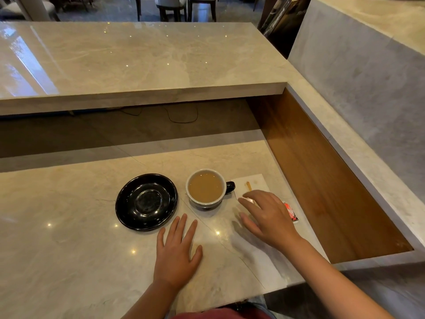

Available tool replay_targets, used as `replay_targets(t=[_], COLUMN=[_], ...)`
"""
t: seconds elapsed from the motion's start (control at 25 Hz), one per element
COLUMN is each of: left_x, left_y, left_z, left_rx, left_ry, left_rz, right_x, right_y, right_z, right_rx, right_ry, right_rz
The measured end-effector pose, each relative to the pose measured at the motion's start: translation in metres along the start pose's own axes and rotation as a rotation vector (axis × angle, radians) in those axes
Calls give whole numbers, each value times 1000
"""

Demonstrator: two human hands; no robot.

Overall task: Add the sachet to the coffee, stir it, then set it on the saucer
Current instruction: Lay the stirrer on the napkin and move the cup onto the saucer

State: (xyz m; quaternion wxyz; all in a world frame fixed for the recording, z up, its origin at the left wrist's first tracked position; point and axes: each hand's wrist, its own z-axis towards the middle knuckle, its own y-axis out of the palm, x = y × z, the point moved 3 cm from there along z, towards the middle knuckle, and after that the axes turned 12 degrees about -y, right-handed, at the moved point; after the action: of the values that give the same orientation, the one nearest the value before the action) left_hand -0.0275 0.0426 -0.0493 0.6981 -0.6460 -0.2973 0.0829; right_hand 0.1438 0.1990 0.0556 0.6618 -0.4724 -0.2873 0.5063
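Note:
A white cup of milky coffee [205, 188] with a dark handle stands on the marble counter. Left of it lies an empty black saucer [146, 202]. Right of the cup a white napkin [255, 181] carries a wooden stirrer [248, 186]. A red and white sachet [291, 212] lies at the napkin's near right, partly hidden by my right hand [268, 215]. That hand hovers over the napkin with fingers spread and holds nothing. My left hand [177, 252] rests flat on the counter in front of the saucer, fingers apart.
A raised marble shelf [138, 65] runs across the back, with a dark gap and a cable under it. A wooden side wall [322, 180] bounds the counter on the right. Chairs stand far behind.

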Motion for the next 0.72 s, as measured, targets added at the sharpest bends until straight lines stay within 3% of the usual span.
replay_targets(t=[0.16,0.56,0.72], left_x=[0,0,-1], left_y=[1,1,1], left_z=[0,0,0], left_rx=[-8,-3,-9], left_ry=[-2,-9,-15], left_rz=[5,-12,1], right_x=[-18,-21,-19], right_y=[-6,43,48], right_z=[59,123,134], right_rx=[-98,-744,-820], right_ry=[19,110,77], right_rz=[40,80,48])
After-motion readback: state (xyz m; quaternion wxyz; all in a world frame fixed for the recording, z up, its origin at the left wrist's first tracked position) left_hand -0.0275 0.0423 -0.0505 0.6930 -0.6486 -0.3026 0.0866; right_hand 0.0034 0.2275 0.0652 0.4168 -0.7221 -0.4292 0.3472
